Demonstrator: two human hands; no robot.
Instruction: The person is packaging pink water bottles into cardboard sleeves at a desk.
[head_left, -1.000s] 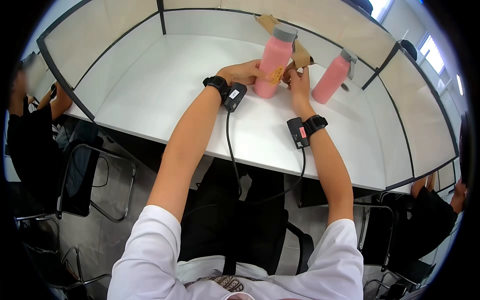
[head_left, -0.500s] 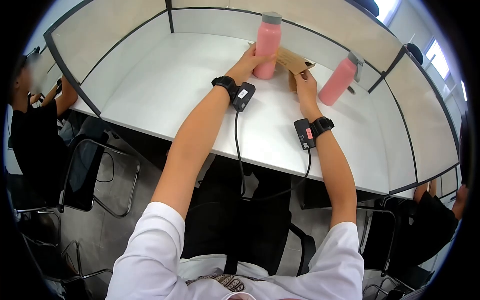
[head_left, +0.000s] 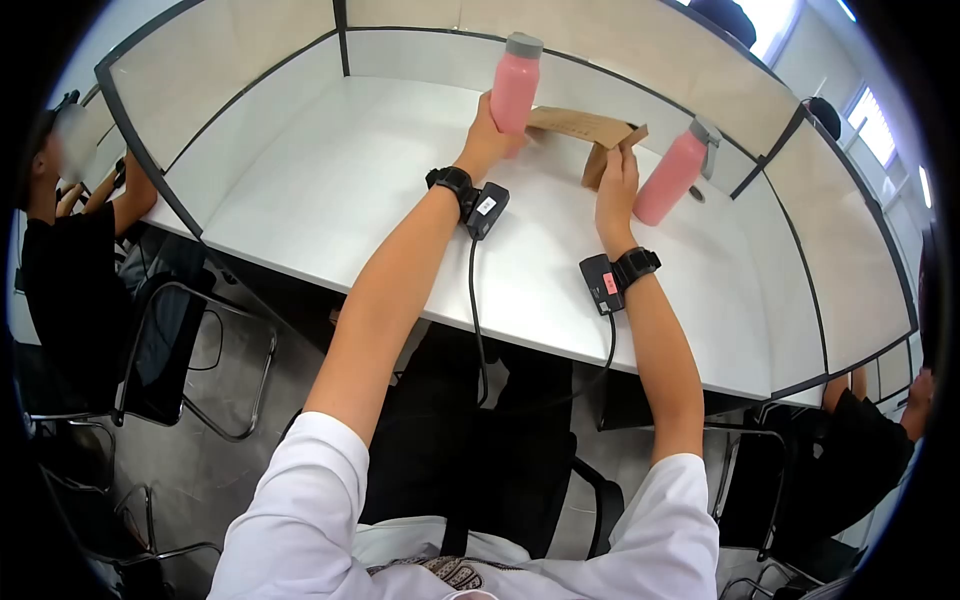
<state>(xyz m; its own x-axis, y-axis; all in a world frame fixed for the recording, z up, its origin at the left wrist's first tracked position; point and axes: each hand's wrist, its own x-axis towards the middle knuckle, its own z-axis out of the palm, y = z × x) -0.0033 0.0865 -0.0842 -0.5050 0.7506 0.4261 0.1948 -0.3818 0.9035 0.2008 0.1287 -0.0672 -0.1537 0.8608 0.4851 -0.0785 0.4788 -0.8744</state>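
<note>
A pink bottle with a grey cap (head_left: 516,85) is upright in my left hand (head_left: 487,140), whose fingers wrap round its lower part. To its right a brown cardboard box (head_left: 578,124), flat and long, has a flap folded down at its near right end. The fingers of my right hand (head_left: 616,185) press together on that end of the cardboard, the thumb side partly hidden. Just right of this hand, a second pink bottle (head_left: 670,180) with a grey cap and loop stands on the white desk (head_left: 400,200).
Pale partition panels (head_left: 235,75) enclose the desk on its back and sides. A cable (head_left: 476,310) runs down from the black device on each wrist. People in dark clothes sit at left (head_left: 75,290) and right (head_left: 850,460). A round desk hole (head_left: 697,194) lies beside the second bottle.
My left hand has moved the held bottle left, away from the cardboard. More of the cardboard's length now shows, and my right hand's fingers are straighter against its end.
</note>
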